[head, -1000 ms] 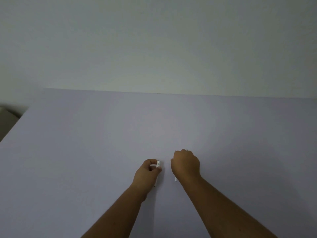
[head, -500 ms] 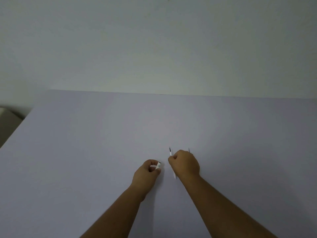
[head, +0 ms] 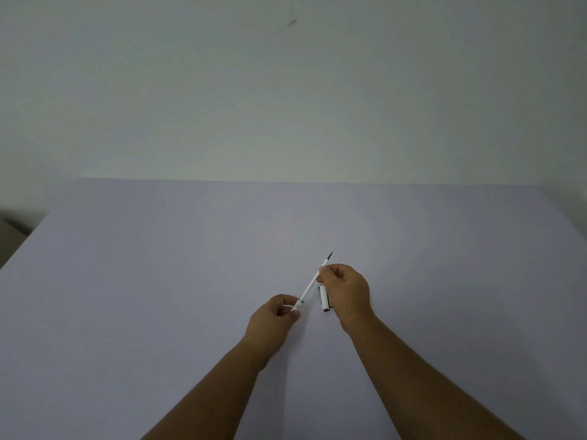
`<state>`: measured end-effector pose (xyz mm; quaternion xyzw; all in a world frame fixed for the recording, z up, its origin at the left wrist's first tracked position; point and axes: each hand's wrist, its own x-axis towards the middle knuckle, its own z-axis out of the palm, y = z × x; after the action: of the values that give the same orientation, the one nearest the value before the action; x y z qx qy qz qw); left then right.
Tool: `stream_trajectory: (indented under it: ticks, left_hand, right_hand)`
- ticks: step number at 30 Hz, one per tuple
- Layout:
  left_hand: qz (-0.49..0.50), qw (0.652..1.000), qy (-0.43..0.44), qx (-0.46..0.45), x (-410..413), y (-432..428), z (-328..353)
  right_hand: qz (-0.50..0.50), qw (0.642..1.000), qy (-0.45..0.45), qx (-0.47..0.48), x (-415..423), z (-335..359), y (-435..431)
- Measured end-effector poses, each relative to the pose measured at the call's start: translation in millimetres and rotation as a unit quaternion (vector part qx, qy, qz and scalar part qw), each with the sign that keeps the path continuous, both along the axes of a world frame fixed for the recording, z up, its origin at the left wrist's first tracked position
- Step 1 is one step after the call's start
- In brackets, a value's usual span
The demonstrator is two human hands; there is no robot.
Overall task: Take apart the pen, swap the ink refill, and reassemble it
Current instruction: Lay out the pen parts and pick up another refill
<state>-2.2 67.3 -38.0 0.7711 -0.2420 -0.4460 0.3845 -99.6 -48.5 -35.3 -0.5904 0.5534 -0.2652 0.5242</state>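
A thin white ink refill (head: 313, 282) with a dark tip slants up and to the right above the table. My right hand (head: 347, 289) pinches it near its upper part. Its lower end meets a small white pen piece (head: 298, 305) held in the fingers of my left hand (head: 276, 315). A short white pen part with dark ends (head: 324, 298) lies on the table just under my right hand, partly hidden by it.
The pale lilac table (head: 158, 281) spreads wide on all sides, with its far edge against a plain wall (head: 286, 90). The table's left edge runs diagonally at the far left, with a dark gap beyond.
My right hand has lifted the refill off the table and tilted it so its lower end reaches the piece in my left hand. A white pen part now shows under the right hand.
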Motion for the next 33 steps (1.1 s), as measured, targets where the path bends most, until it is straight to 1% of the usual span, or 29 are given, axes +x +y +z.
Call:
stream_trajectory:
  ticks: [2, 5, 7, 11, 16, 20, 21, 23, 24, 25, 26, 28, 30, 33]
  left_hand:
    - [0.0, 1.0, -0.001, -0.004, -4, -2, 3]
    - [0.006, 1.0, 0.004, -0.014, -10, -5, 8]
    - [0.01, 1.0, 0.014, -0.024, -13, -8, 11]
    - [0.003, 0.999, 0.023, -0.029, -16, -11, 13]
    - [0.019, 0.999, 0.03, -0.025, -18, -15, 9]
    - [0.026, 0.998, 0.029, -0.038, -19, -20, 7]
    - [0.03, 0.999, 0.026, -0.037, -19, -21, 6]
    - [0.043, 0.998, 0.029, -0.035, -17, -23, 3]
    - [0.05, 0.998, 0.032, -0.033, -16, -23, 2]
    - [0.056, 0.997, 0.035, -0.032, -15, -24, 0]
    - [0.06, 0.997, 0.037, -0.03, -14, -24, -1]
    - [0.064, 0.997, 0.037, -0.023, -13, -23, -5]
    - [0.065, 0.997, 0.034, -0.014, -11, -23, -9]
    - [0.065, 0.997, 0.035, -0.007, -10, -21, -13]
  right_hand:
    - [0.013, 1.0, -0.004, 0.005, -5, 2, 3]
    - [0.07, 0.997, -0.002, 0.022, -11, 3, 7]
    - [0.091, 0.995, -0.011, 0.044, -15, 3, 9]
    - [0.056, 0.992, -0.074, 0.081, -21, 7, 5]
    - [0.088, 0.993, -0.041, 0.065, -25, 6, 1]
    - [0.106, 0.99, -0.038, 0.085, -26, 2, -5]
    - [0.102, 0.99, -0.04, 0.092, -27, 1, -8]
    - [0.065, 0.994, -0.026, 0.085, -30, -2, -17]
    - [0.044, 0.997, 0.003, 0.066, -31, -6, -22]
    - [0.038, 0.997, 0.055, 0.039, -34, -10, -27]
    - [0.052, 0.991, 0.12, 0.012, -35, -13, -31]
    - [0.111, 0.968, 0.227, -0.017, -36, -20, -35]
    - [0.156, 0.943, 0.293, -0.024, -31, -26, -33]
    - [0.18, 0.913, 0.364, -0.044, -21, -34, -33]
